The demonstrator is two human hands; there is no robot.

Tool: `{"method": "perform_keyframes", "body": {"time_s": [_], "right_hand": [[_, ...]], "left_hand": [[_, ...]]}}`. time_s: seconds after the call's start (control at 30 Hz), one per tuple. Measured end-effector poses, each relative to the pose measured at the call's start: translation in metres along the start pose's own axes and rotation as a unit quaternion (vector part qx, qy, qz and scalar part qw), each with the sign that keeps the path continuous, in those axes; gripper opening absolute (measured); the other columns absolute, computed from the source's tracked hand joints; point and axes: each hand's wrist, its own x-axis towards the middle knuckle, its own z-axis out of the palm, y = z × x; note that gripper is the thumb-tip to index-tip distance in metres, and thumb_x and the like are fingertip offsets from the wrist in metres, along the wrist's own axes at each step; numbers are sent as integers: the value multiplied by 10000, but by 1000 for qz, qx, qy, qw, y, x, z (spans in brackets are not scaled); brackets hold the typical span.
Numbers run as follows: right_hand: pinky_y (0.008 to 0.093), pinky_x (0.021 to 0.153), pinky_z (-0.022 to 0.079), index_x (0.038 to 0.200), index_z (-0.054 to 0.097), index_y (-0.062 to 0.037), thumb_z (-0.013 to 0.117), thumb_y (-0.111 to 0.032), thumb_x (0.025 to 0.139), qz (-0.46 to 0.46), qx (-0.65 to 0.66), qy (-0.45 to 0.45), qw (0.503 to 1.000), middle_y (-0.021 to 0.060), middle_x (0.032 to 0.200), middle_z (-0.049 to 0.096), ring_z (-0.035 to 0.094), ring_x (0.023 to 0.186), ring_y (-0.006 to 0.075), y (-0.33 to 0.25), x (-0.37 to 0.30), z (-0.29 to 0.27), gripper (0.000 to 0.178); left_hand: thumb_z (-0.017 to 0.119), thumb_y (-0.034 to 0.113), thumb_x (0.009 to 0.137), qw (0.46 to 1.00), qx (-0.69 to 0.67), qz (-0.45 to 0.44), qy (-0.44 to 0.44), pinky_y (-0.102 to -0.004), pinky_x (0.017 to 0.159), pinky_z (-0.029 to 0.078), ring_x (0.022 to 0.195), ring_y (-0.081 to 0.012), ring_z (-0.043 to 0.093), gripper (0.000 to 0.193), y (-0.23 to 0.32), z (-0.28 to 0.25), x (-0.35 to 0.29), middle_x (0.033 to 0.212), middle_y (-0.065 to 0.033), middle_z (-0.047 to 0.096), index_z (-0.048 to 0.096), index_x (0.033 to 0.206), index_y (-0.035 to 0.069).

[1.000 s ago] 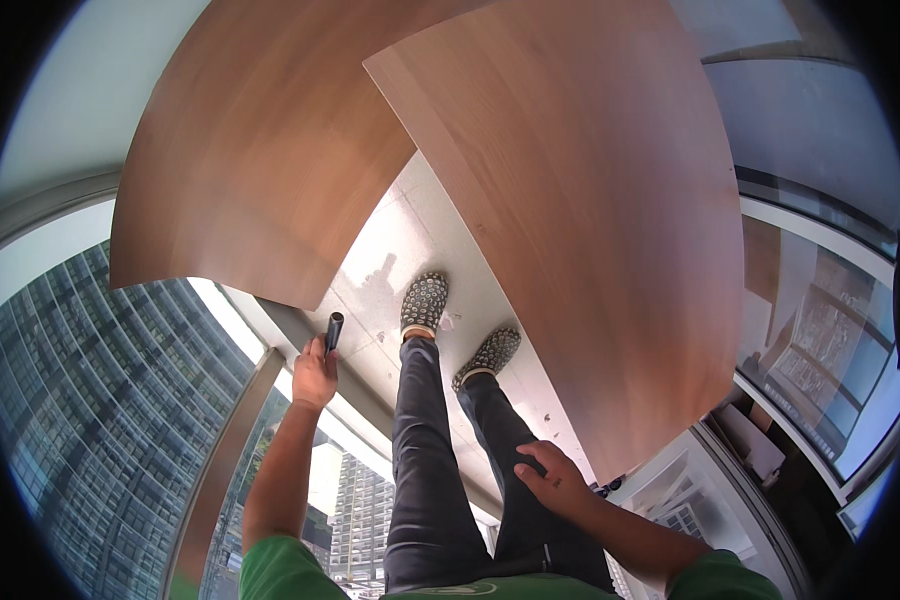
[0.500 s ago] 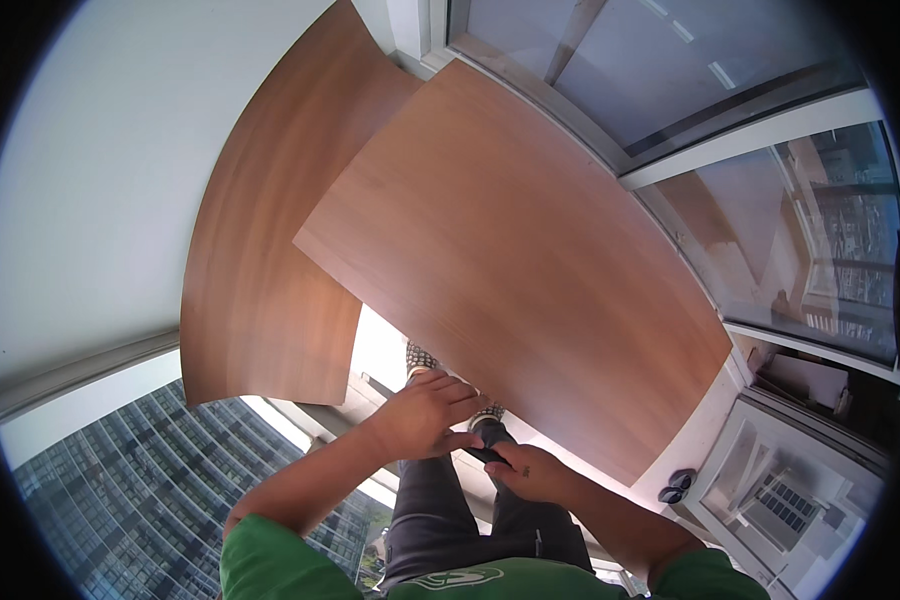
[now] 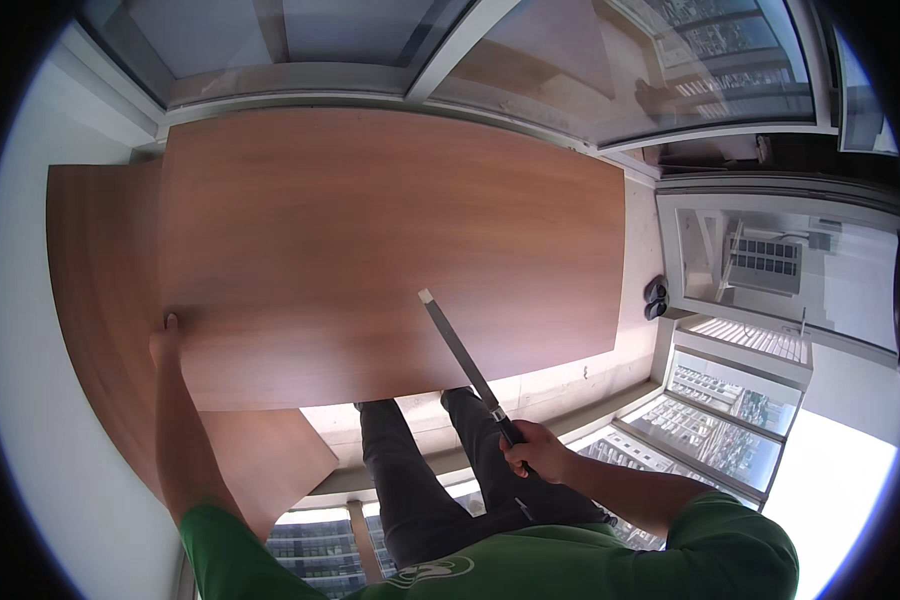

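The right hand [image 3: 538, 450] is wrapped around the black grip [image 3: 511, 432] of a slim dark rod [image 3: 458, 350], which angles over a large wood-grain board [image 3: 400, 230]. The left hand [image 3: 165, 338] touches that board's left edge, above a second board [image 3: 100, 240]; its finger curl is hidden.

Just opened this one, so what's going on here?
A person in a green shirt has the left hand at the left edge of a large wooden panel, which overlaps a second wooden panel. The right hand grips a long, slim dark tool by its black handle, its pale tip pointing forward, away from the body. Dark footwear sits off to the right.
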Motion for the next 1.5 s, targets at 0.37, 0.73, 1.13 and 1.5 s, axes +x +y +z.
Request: {"method": "perform_keyframes", "body": {"time_s": [0.37, 0.73, 1.13, 1.5], "right_hand": [[293, 457, 410, 941, 528, -65, 688, -216, 980, -39, 165, 107, 980, 8, 609, 491, 493, 485, 113, 11, 7, -24, 224], [265, 741, 502, 981, 691, -17, 701, -76, 913, -246, 159, 281, 914, 9, 855, 637, 597, 794, 91, 44, 65, -265, 90], [305, 740, 505, 1061, 707, -44, 633, -126, 852, -124, 218, 390, 886, 54, 844, 666, 601, 760, 152, 121, 167, -540, 236], [313, 776, 490, 940, 698, -42, 690, -123, 801, -124, 205, 257, 936, 36, 844, 663, 605, 822, 161, 145, 167, -578, 161]], "left_hand": [[596, 483, 953, 972, 134, 136, 135, -526, 1201, 290, 1470, -382, 356, 755, 73, 10, -84, 1573, -200, 402, 396, 1530, 39], [614, 423, 958, 800, 47, 598, -19, -589, 1225, 219, 1523, -353, 265, 696, 479, 228, -376, 1610, -143, 363, 393, 1528, 90], [316, 752, 965, 820, 192, 522, 137, -571, 1251, 93, 1570, -275, 130, 861, 721, 373, -495, 1702, -71, 172, 237, 1623, 202], [333, 743, 966, 826, 186, 518, 122, -529, 1264, 76, 1573, -272, 119, 863, 725, 371, -500, 1706, -80, 148, 222, 1627, 201]]}}
